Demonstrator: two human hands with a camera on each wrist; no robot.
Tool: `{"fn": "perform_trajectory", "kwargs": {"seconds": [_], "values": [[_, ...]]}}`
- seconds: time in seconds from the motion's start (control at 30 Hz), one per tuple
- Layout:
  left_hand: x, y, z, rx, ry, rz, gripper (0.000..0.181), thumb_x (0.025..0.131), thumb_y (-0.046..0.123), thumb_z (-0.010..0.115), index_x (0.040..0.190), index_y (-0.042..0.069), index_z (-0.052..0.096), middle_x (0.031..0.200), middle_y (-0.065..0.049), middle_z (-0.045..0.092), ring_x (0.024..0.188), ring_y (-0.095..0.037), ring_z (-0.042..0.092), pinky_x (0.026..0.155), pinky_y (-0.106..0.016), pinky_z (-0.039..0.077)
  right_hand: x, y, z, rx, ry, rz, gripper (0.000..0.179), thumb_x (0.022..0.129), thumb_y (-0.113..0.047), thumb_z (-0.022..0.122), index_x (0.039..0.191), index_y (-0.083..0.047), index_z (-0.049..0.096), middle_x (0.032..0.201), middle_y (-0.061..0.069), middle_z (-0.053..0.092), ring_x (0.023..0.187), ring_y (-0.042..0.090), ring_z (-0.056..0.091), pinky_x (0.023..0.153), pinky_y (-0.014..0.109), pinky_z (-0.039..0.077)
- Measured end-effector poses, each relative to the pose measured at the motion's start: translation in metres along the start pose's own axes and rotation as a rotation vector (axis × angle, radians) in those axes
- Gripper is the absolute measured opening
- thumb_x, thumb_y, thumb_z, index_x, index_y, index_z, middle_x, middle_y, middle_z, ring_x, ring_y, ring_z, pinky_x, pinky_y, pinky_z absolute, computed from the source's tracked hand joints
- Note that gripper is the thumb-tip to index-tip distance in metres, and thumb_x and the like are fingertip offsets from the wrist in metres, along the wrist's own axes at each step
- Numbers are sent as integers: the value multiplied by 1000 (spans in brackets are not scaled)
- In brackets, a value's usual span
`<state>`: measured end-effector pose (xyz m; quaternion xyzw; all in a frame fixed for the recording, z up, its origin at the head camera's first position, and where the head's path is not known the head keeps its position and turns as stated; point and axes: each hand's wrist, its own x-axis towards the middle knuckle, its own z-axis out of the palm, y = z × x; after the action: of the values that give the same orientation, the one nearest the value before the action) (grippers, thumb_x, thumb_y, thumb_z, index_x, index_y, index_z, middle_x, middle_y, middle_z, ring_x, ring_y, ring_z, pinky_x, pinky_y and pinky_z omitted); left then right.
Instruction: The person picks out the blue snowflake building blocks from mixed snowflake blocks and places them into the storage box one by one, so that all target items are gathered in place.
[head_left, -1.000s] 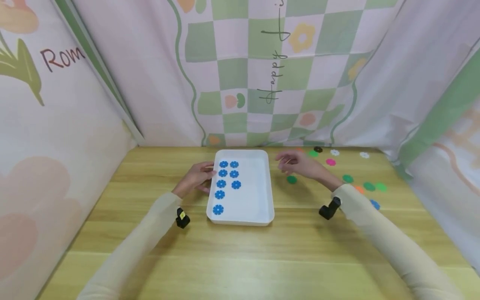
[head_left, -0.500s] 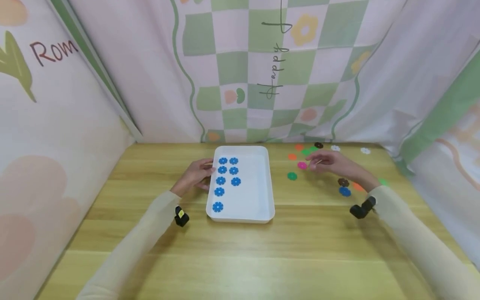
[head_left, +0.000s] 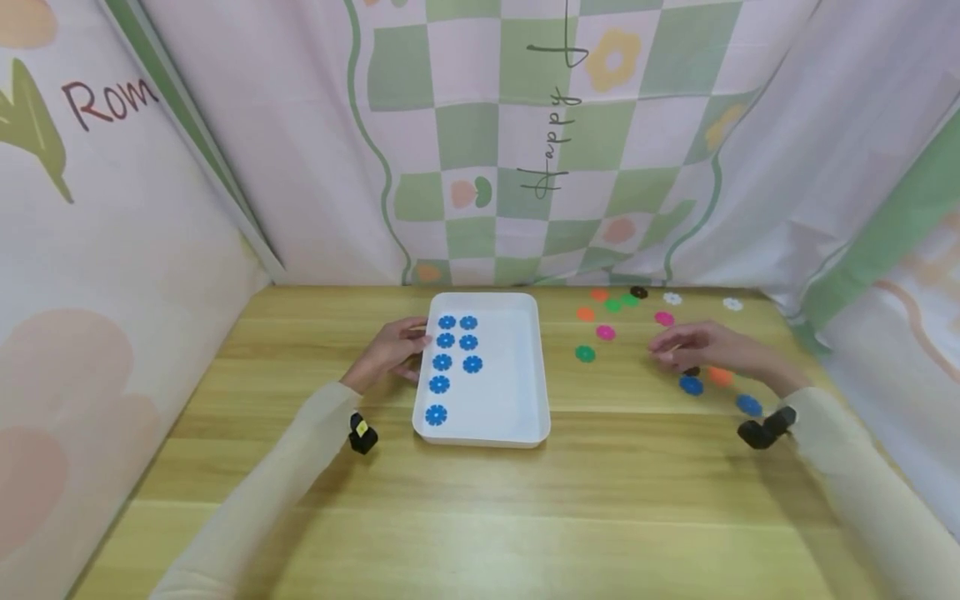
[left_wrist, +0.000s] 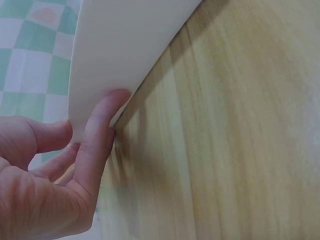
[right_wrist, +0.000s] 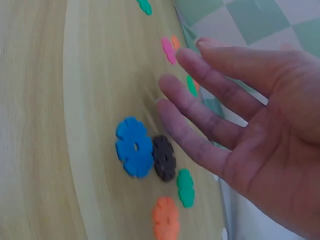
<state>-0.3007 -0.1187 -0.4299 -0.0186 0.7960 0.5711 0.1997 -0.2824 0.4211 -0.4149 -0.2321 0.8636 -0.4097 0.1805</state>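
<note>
A white rectangular tray (head_left: 510, 392) lies on the table, with several blue flower-shaped discs (head_left: 438, 384) set in two columns on its left side. My left hand (head_left: 386, 350) holds the tray's left edge; in the left wrist view the thumb is at the rim and a finger (left_wrist: 97, 122) lies against the outer wall. My right hand (head_left: 708, 346) hovers over loose discs right of the tray, fingers loosely bent and nothing in them. Closest to it in the right wrist view are a blue disc (right_wrist: 134, 148), a dark brown disc (right_wrist: 164, 158) and a green one (right_wrist: 185, 188).
Loose discs spread over the table's right back: orange (head_left: 585, 314), pink (head_left: 606, 332), green (head_left: 585, 354), white (head_left: 732, 304), and another blue disc (head_left: 748, 405). A patterned curtain (head_left: 517, 150) stands along the table's back edge. Wood-grain table (head_left: 480, 517) extends in front.
My right hand has moved rightward from beside the tray, past the pink discs, to above the brown and blue ones. My left hand and the tray have stayed in place.
</note>
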Motion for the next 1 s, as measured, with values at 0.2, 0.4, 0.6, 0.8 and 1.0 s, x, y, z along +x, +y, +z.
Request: {"fn": "perform_trajectory", "kwargs": {"seconds": [0.2,0.4,0.6,0.8,1.0], "values": [[-1,-1,0,-5,3,4,55,109,18,58,161,16,41,161,-20,44,132,-42,58,76,-40,69,-14,10,-15,-54,-41,38,29,105,-5,61,129,10,64,116,16,75,98,14,74,85,29,66],[1,-2,0,-12,12,-1,55,109,18,58,161,16,41,160,-20,44,132,-42,58,76,-39,69,-23,13,-17,-113,-18,168,33,105,-15,64,132,3,65,125,18,73,104,9,70,90,22,60],[1,-1,0,-14,13,2,54,109,18,58,161,16,42,160,-19,45,131,-42,59,76,-40,69,-20,12,-11,-198,46,170,35,105,-22,65,136,-6,66,136,16,69,119,12,64,102,25,52],[2,-2,0,-13,-3,9,54,110,18,57,161,15,40,161,-20,44,133,-42,57,77,-40,69,-21,13,-6,-209,84,73,33,100,-14,72,131,-4,69,130,17,71,114,11,67,97,17,53],[-1,-1,-1,-16,-7,17,54,110,18,56,161,14,40,159,-21,45,132,-42,58,77,-40,69,-33,17,-4,-191,-45,11,48,95,-15,78,139,-5,61,138,18,66,118,8,63,98,20,56]]}}
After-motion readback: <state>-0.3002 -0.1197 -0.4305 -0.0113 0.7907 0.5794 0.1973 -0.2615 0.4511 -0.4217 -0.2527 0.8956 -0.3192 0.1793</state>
